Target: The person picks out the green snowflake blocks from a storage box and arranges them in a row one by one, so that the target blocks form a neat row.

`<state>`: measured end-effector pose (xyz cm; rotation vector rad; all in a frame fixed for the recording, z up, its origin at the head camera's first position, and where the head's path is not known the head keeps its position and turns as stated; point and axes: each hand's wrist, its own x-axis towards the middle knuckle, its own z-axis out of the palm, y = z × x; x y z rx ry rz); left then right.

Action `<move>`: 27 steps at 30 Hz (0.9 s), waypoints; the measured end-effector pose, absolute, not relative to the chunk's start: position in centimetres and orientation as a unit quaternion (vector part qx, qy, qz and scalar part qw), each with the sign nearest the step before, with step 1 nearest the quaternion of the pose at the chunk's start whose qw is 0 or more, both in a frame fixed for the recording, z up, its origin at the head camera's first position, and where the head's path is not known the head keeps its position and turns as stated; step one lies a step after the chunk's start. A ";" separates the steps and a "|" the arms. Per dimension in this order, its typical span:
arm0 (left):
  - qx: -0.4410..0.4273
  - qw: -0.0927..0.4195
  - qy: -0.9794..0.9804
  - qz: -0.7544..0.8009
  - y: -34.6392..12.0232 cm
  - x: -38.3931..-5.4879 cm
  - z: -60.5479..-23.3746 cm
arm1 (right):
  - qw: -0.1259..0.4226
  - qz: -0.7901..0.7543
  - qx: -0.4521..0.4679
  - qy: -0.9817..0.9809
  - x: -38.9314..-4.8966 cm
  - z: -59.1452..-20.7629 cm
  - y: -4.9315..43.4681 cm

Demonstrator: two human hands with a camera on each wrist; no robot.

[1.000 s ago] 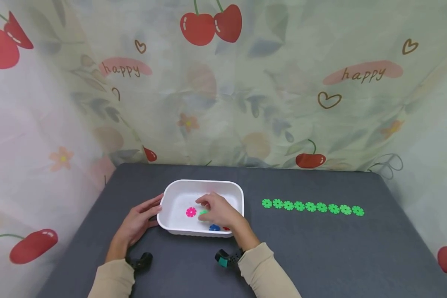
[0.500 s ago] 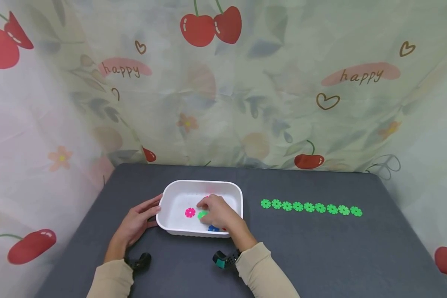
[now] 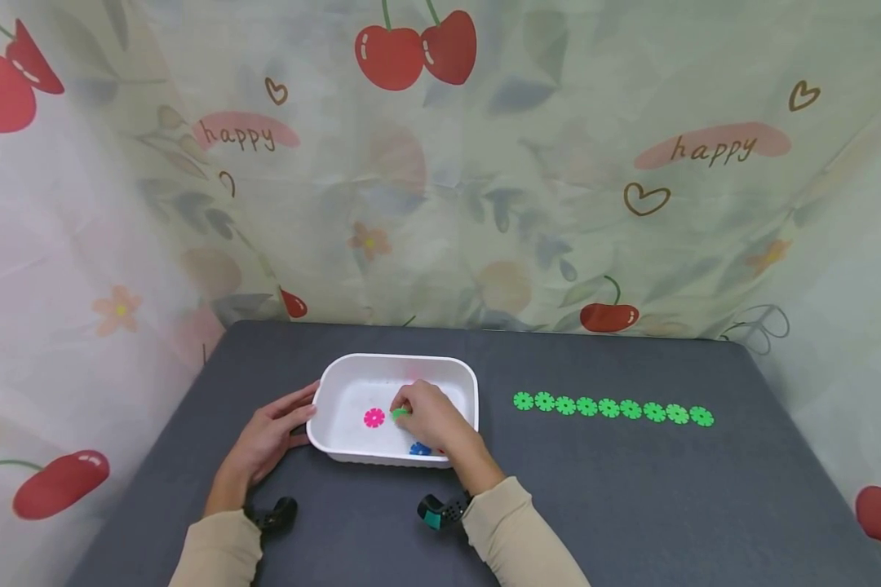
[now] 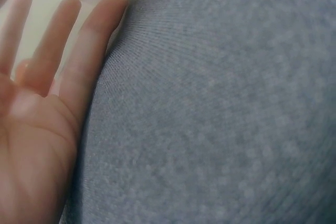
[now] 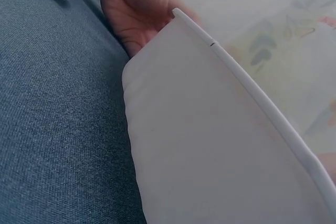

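A white plastic tub (image 3: 382,457) stands on the dark cloth. My left hand (image 3: 266,440) rests against its left side, the thumb near the rim; in the left wrist view this hand's fingers (image 4: 84,61) reach fairly straight to the wall. Inside the tub, my right hand (image 3: 431,414) pinches a green snowflake disc (image 3: 399,414), tilted and partly covered by the fingertips. Left of it lies a pink snowflake disc (image 3: 374,418). A blue disc (image 3: 420,449) sits near the front wall beside a sliver of red. The tub's outer wall (image 5: 173,119) hides my right fingers in the right wrist view.
To the tub's right, several green snowflake discs (image 3: 608,408) form a straight row on the dark cloth (image 3: 617,505). A printed curtain (image 3: 470,204) hangs behind and at both sides. Each wrist carries a black camera strap (image 3: 444,511).
My right fingertips have closed on the green disc, which lay flat and now tilts up between them. The left hand and the row of discs stay as they were.
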<state>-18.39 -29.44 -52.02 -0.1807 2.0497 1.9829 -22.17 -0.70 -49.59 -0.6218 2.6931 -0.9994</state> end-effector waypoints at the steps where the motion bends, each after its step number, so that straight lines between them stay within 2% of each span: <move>1: -0.062 0.141 0.709 0.688 -29.4 -18.4 -52.0 | 0.098 -0.341 -0.207 0.912 -22.1 -49.6 -0.7; 14: -0.062 0.132 0.712 0.687 -29.3 -18.3 -52.4 | 0.054 -0.451 -0.211 0.866 -22.2 -48.0 0.2; 27: -0.067 0.128 0.715 0.684 -29.3 -18.3 -52.3 | 0.002 -0.574 -0.153 0.804 -22.8 -44.5 4.0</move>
